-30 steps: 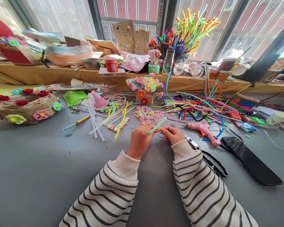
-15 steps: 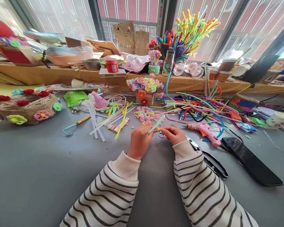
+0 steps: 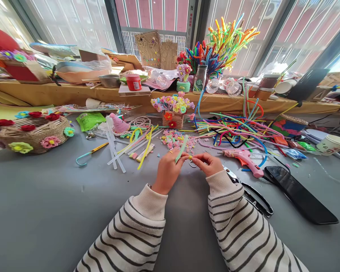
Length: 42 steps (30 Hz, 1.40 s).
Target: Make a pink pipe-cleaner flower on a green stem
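Observation:
Above the grey table my left hand point(image 3: 168, 173) is closed, with a pale green pipe cleaner point(image 3: 181, 149) sticking up out of its grip. Its thumb and index finger meet my right hand point(image 3: 210, 164) at a small yellow piece point(image 3: 190, 157), pinched between both sets of fingertips. Fingers cover much of that piece, so its exact form is unclear. Just behind the fingertips lies a metal ring point(image 3: 192, 164), partly hidden. Beside my right wrist rest black-handled scissors or pliers point(image 3: 257, 198), partly under the sleeve.
A pink glue gun point(image 3: 245, 158) and a black phone point(image 3: 302, 194) lie to the right. Coloured pipe cleaners point(image 3: 229, 126) and small foam-like bits point(image 3: 178, 140) spread behind my hands. Clear glue sticks point(image 3: 115, 151), a crochet hook point(image 3: 92, 153) and a flowered basket point(image 3: 34, 136) are left.
The pale green pipe cleaner has swung from a rightward slant to more upright. Both hands stay nearly in place, still pinching the yellow piece. The camera view has shifted slightly.

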Available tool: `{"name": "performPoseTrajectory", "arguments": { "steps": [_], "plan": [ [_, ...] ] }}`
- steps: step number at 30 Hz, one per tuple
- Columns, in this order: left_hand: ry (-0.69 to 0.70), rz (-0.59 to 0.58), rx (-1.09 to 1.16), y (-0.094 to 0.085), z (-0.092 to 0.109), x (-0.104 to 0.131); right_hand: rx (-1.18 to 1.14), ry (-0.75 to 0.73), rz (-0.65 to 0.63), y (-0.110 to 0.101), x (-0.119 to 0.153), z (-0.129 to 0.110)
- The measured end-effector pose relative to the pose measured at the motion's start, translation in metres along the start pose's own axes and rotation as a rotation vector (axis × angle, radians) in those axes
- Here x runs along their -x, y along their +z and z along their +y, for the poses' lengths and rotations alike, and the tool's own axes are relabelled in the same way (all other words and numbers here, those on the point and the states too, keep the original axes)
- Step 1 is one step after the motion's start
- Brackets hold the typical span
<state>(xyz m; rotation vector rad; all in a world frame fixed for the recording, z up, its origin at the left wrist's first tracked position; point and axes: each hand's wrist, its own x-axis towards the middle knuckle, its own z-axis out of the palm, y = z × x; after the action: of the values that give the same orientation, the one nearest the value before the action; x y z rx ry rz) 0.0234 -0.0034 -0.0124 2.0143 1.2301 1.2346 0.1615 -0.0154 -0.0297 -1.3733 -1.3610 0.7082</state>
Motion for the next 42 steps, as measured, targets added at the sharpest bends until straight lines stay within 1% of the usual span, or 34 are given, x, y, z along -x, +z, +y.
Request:
{"name": "performPoseTrajectory", "arguments": {
  "steps": [1, 3, 5, 6, 7, 9, 12, 15, 17, 21, 27, 30, 34, 39, 42],
  "plan": [
    [-0.079, -0.001, 0.105, -0.001, 0.001, -0.001, 0.002, 0.005, 0.008, 0.0, 0.0, -0.001],
    [-0.28, 0.011, 0.363, -0.005, 0.002, -0.004, 0.0, 0.016, 0.018, 0.0, 0.001, -0.002],
    [-0.468, 0.076, 0.665, -0.008, 0.0, -0.007, -0.011, 0.021, 0.012, 0.002, 0.002, -0.003],
    [-0.53, 0.095, 0.797, -0.01, -0.001, -0.009, -0.021, 0.022, 0.003, 0.002, 0.002, -0.004],
    [-0.571, 0.096, 0.902, -0.011, -0.003, -0.01, -0.032, 0.018, -0.007, 0.004, 0.003, -0.005],
    [-0.616, 0.091, 1.035, -0.014, -0.005, -0.012, -0.048, 0.005, -0.031, 0.006, 0.005, -0.007],
    [-0.684, 0.032, 1.154, -0.015, -0.005, -0.012, -0.074, -0.033, -0.068, 0.01, 0.008, -0.011],
    [-0.757, -0.015, 1.185, -0.015, -0.001, -0.011, -0.109, -0.091, -0.067, 0.012, 0.011, -0.015],
    [-0.771, -0.024, 1.175, -0.014, 0.001, -0.01, -0.104, -0.122, -0.038, 0.013, 0.011, -0.017],
    [-0.743, -0.049, 1.147, -0.011, 0.0, -0.009, -0.069, -0.148, 0.009, 0.014, 0.012, -0.016],
    [-0.712, -0.149, 1.137, -0.01, -0.002, -0.007, -0.015, -0.185, 0.07, 0.012, 0.011, -0.014],
    [-0.706, -0.173, 1.128, -0.011, -0.002, -0.007, -0.004, -0.198, 0.092, 0.011, 0.01, -0.012],
    [-0.748, -0.172, 1.097, -0.011, -0.001, -0.006, 0.014, -0.206, 0.089, 0.011, 0.009, -0.011],
    [-0.743, -0.153, 1.117, -0.01, -0.003, -0.007, 0.048, -0.21, 0.083, 0.011, 0.009, -0.012],
    [-0.741, -0.091, 1.137, -0.009, -0.005, -0.007, 0.07, -0.218, 0.11, 0.01, 0.01, -0.013]
  ]
}}
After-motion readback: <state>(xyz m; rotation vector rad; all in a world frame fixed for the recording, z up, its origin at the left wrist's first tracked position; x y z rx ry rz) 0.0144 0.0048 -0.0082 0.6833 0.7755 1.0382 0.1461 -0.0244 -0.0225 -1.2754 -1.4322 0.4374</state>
